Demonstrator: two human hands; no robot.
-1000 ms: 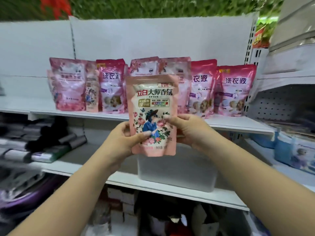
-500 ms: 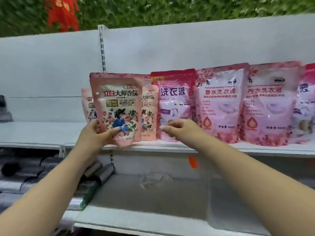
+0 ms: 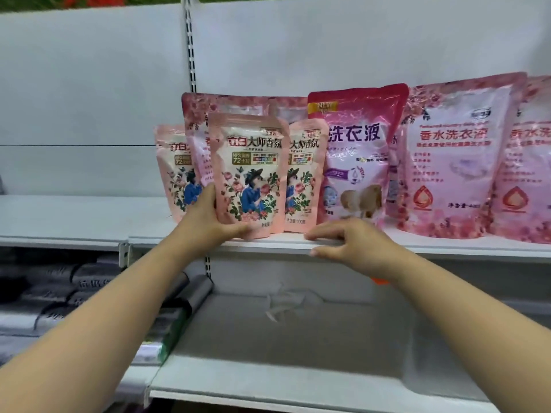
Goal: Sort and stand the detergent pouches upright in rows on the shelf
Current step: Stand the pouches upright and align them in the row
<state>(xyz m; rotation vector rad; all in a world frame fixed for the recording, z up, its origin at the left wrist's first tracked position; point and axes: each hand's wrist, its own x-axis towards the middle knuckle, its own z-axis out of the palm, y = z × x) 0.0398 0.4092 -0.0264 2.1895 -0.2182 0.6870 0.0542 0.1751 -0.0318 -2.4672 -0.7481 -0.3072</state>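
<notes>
My left hand (image 3: 213,219) grips the lower left corner of a small pink floral pouch (image 3: 249,174), standing upright at the front edge of the white shelf (image 3: 417,247). Two matching small pouches stand behind it, one to the left (image 3: 173,171) and one to the right (image 3: 302,180). A taller pink pouch (image 3: 199,135) rises behind them. My right hand (image 3: 348,244) rests on the shelf's front lip with loosely bent fingers and holds nothing. Further right stand a magenta pouch (image 3: 357,156) and two large pale pink pouches (image 3: 456,156).
The shelf's left part (image 3: 74,216) is bare. On the lower shelf (image 3: 298,338) lies a crumpled bit of clear plastic (image 3: 286,302). Dark and grey rolled bags (image 3: 89,293) are stacked at lower left. A slotted upright (image 3: 190,43) splits the white back panel.
My left hand has set the floral pouch down onto the shelf edge in front of the matching ones. My right hand dropped to the shelf lip. The view moved closer.
</notes>
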